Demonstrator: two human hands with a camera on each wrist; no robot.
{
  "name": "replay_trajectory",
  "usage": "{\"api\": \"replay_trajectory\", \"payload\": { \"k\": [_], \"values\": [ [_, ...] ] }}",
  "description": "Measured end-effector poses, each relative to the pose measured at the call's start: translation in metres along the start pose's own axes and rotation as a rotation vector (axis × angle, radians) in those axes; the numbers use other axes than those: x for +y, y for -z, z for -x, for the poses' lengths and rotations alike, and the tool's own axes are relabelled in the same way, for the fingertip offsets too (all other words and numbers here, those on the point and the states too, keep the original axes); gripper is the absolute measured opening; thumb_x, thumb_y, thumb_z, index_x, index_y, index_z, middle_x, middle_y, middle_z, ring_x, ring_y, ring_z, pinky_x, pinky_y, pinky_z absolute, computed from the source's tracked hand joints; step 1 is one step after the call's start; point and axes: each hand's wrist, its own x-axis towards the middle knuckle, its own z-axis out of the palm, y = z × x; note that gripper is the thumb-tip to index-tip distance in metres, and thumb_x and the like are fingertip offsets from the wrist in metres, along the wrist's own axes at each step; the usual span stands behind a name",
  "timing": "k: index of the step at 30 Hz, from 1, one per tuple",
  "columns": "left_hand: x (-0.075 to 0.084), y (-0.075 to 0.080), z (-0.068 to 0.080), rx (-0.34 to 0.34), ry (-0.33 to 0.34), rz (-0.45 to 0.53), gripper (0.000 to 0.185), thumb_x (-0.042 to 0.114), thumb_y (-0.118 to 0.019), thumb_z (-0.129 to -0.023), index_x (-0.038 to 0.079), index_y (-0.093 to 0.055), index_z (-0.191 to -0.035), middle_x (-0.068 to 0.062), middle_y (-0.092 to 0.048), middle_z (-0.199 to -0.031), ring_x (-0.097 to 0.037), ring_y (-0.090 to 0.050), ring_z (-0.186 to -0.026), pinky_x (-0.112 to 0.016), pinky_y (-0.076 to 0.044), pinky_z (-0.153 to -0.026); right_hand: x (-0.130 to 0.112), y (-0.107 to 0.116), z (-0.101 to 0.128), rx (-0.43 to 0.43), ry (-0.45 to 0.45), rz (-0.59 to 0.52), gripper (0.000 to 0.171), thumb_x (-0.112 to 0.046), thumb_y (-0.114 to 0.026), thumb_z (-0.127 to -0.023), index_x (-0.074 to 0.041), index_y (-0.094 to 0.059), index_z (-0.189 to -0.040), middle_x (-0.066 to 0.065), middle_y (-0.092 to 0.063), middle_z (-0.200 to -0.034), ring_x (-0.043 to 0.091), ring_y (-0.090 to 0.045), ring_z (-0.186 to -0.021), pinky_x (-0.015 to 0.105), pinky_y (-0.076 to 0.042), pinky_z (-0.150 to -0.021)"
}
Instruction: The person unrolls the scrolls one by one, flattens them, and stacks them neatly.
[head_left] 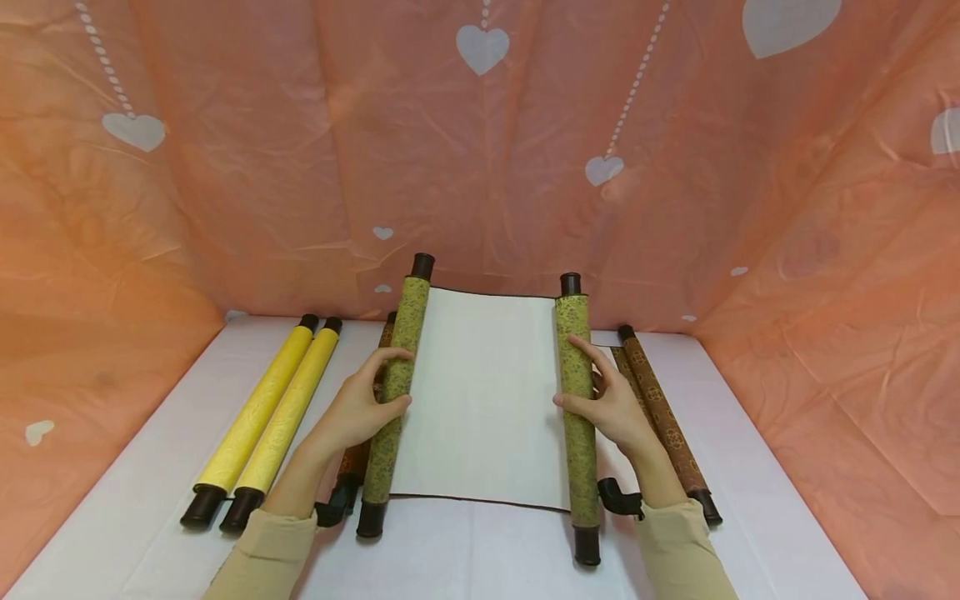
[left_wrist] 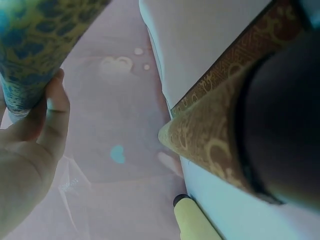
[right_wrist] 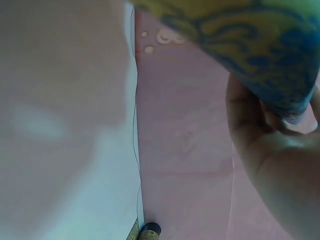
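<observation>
I have a green scroll [head_left: 483, 392] half unrolled in the middle of the frame, its blank cream sheet lying flat on the white surface [head_left: 135, 517] between 2 green patterned rolls. My left hand [head_left: 360, 408] curls round the left roll [head_left: 397, 392], fingers over the top and thumb pressed to its near side. My right hand [head_left: 611, 404] grips the right roll [head_left: 576, 408] the same way, thumb on the inner side and fingers laid across the top. Both rolls end in dark knobs, at the far end near the backdrop and at the near end toward the bottom of the frame.

At the left of the frame 2 yellow scrolls [head_left: 266, 417] lie side by side, touching, well apart from my left hand. A brown scroll [head_left: 352, 467] lies just under my left wrist, mostly hidden by my arm. To the right, just beside my right hand, 2 more brown scrolls [head_left: 667, 425] lie slanted together. A peach backdrop [head_left: 300, 167] with white hearts stands behind and to both sides. Tan sleeves [head_left: 678, 550] cover my forearms at the bottom edge.
</observation>
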Motion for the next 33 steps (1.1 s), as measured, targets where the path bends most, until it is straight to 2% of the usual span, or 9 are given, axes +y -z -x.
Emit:
{"api": "replay_trajectory", "payload": {
  "k": [1, 3, 5, 9, 14, 19, 26, 31, 33],
  "values": [
    [0.000, 0.001, 0.000, -0.003, -0.001, 0.006, 0.060, 0.007, -0.071, -0.097, 0.020, -0.045, -0.150, -0.018, -0.041, -0.158, -0.014, -0.028, -0.050, -0.031, -0.037, -0.050, 0.000, 0.000, 0.000, 0.013, 0.000, 0.007, 0.087, -0.004, -0.080, -0.090, -0.027, -0.037, -0.162, 0.004, -0.025, -0.169, 0.040, -0.039, -0.144, 0.030, -0.049, -0.091],
    [0.000, 0.002, 0.001, 0.002, -0.009, 0.001, 0.061, 0.005, -0.070, -0.097, 0.019, -0.044, -0.150, -0.018, -0.041, -0.158, -0.018, -0.043, -0.058, -0.033, -0.041, -0.055, 0.001, 0.000, -0.001, 0.034, 0.006, 0.011, 0.086, -0.003, -0.080, -0.090, -0.025, -0.038, -0.162, 0.006, -0.029, -0.167, 0.037, -0.048, -0.132, 0.030, -0.051, -0.087],
    [-0.001, 0.004, 0.001, 0.009, -0.020, -0.007, 0.060, 0.004, -0.068, -0.097, 0.018, -0.044, -0.151, -0.017, -0.042, -0.157, -0.026, -0.059, -0.084, -0.038, -0.047, -0.068, 0.003, 0.001, -0.001, 0.043, 0.017, 0.005, 0.086, 0.000, -0.078, -0.090, -0.022, -0.037, -0.162, 0.010, -0.033, -0.164, 0.033, -0.052, -0.121, 0.031, -0.053, -0.083],
    [-0.002, 0.008, 0.002, 0.016, -0.035, -0.020, 0.061, 0.002, -0.064, -0.097, 0.016, -0.045, -0.153, -0.015, -0.044, -0.157, -0.037, -0.044, -0.138, -0.050, -0.042, -0.093, 0.005, 0.004, -0.001, 0.036, 0.016, -0.007, 0.087, 0.003, -0.077, -0.089, -0.020, -0.036, -0.163, 0.021, -0.047, -0.152, 0.028, -0.055, -0.111, 0.032, -0.054, -0.078],
    [0.000, 0.010, 0.003, 0.005, -0.048, -0.019, 0.062, -0.001, -0.063, -0.096, 0.013, -0.046, -0.154, -0.017, -0.043, -0.159, -0.040, -0.038, -0.145, -0.055, -0.041, -0.099, 0.005, 0.007, -0.001, 0.023, 0.015, -0.005, 0.088, 0.005, -0.076, -0.089, -0.021, -0.035, -0.163, 0.026, -0.051, -0.144, 0.024, -0.055, -0.111, 0.031, -0.054, -0.079],
    [0.001, 0.012, 0.004, -0.001, -0.032, -0.020, 0.064, -0.002, -0.060, -0.095, 0.014, -0.047, -0.155, -0.018, -0.041, -0.160, -0.040, -0.035, -0.147, -0.060, -0.038, -0.107, 0.002, 0.012, 0.000, 0.015, 0.037, 0.015, 0.088, 0.010, -0.068, -0.089, -0.019, -0.034, -0.164, 0.022, -0.040, -0.158, 0.033, -0.051, -0.121, 0.030, -0.050, -0.080],
    [-0.002, 0.017, 0.005, 0.015, 0.021, -0.047, 0.059, 0.002, -0.058, -0.094, 0.019, -0.054, -0.151, -0.017, -0.044, -0.157, -0.038, -0.041, -0.140, -0.054, -0.039, -0.095, 0.001, 0.022, 0.002, -0.012, 0.050, 0.014, 0.083, 0.014, -0.054, -0.089, -0.021, -0.038, -0.163, 0.007, -0.027, -0.169, 0.034, -0.021, -0.154, 0.032, -0.041, -0.076],
    [-0.004, 0.018, 0.006, 0.024, -0.007, -0.049, 0.051, 0.012, -0.073, -0.097, 0.016, -0.058, -0.146, -0.018, -0.047, -0.153, -0.040, -0.043, -0.140, -0.059, -0.043, -0.103, 0.002, 0.027, 0.004, -0.020, 0.022, 0.008, 0.082, 0.002, -0.072, -0.094, -0.023, -0.036, -0.164, 0.008, -0.020, -0.172, 0.044, -0.018, -0.155, 0.025, -0.049, -0.083],
    [-0.004, 0.019, 0.006, 0.022, -0.010, -0.051, 0.053, 0.016, -0.078, -0.095, 0.016, -0.059, -0.144, -0.017, -0.048, -0.152, -0.039, -0.048, -0.134, -0.055, -0.048, -0.097, 0.003, 0.028, 0.004, -0.011, 0.016, 0.027, 0.085, -0.004, -0.079, -0.092, -0.024, -0.037, -0.163, 0.007, -0.020, -0.172, 0.043, -0.021, -0.154, 0.025, -0.051, -0.085]
  ]
}}
